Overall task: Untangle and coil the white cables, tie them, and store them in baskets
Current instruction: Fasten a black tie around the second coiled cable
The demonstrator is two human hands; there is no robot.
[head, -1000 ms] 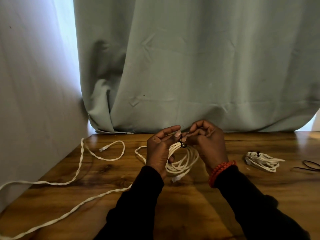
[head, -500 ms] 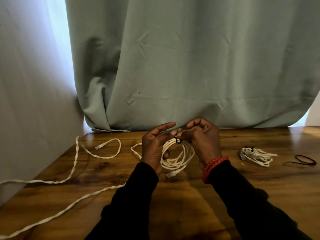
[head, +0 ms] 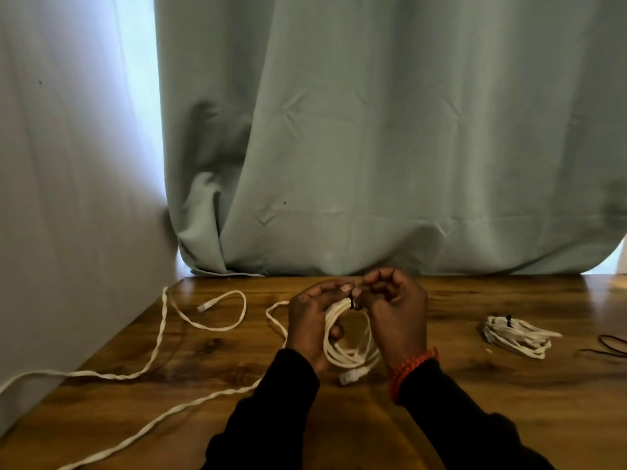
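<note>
You are gripping the white coil [head: 349,337] at table centre in your left hand [head: 314,320] while your right hand [head: 395,308] is pinching the black tie [head: 353,304] at its 12 o'clock, so a slip is risking the loops springing loose.

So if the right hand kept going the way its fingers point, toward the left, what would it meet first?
Probably the left hand: the right hand already nearly touches its fingertips above the coiled cable.

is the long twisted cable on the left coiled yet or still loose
Still loose. The twisted cable lies spread in open curves across the table, its plug end free, with no tie on it.
</note>
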